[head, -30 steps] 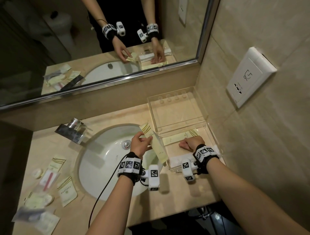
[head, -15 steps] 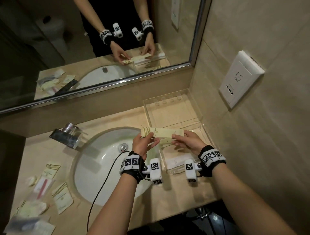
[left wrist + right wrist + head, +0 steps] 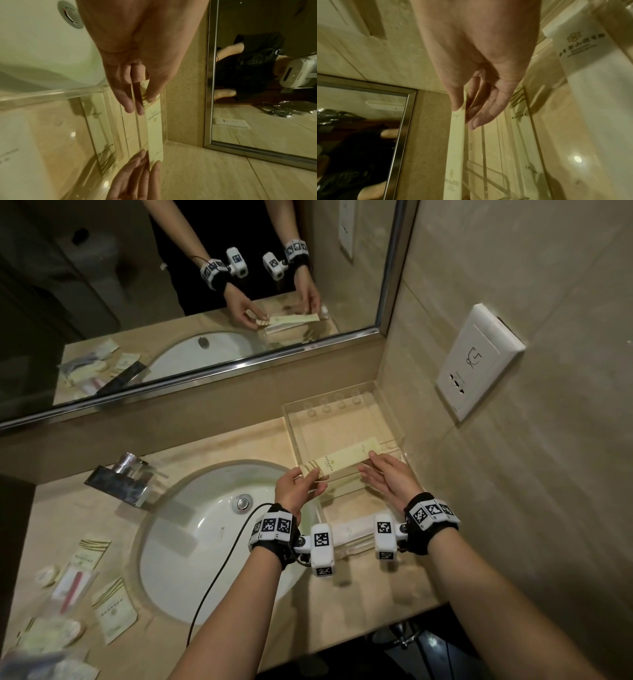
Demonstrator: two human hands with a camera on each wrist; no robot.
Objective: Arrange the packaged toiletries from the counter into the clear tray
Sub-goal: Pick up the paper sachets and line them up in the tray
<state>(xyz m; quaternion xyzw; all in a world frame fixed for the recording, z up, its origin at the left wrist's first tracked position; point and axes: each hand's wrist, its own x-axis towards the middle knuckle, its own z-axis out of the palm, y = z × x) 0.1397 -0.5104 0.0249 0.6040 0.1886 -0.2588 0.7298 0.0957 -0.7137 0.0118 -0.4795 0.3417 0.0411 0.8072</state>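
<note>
A long cream packet (image 3: 346, 460) with gold stripes at one end hangs level over the clear tray (image 3: 394, 419) at the counter's back right. My left hand (image 3: 313, 479) pinches its striped end (image 3: 145, 100) between thumb and fingers. My right hand (image 3: 368, 465) has straight fingers (image 3: 477, 120) that touch the packet's other end (image 3: 455, 135). A second cream packet (image 3: 342, 486) lies flat in the tray below. A white tube (image 3: 352, 534) lies in the tray's front compartment.
The white basin (image 3: 205, 535) sits left of the tray, with a chrome tap (image 3: 120, 481) behind it. Several small packets (image 3: 85, 580) lie on the counter's left end. A socket plate (image 3: 479, 361) is on the right wall. A black cable (image 3: 219, 577) crosses the basin.
My right hand lifted from the tray and took the packet's free end. Both hands carried the packet from the basin's edge over the tray. My right fingers have straightened.
</note>
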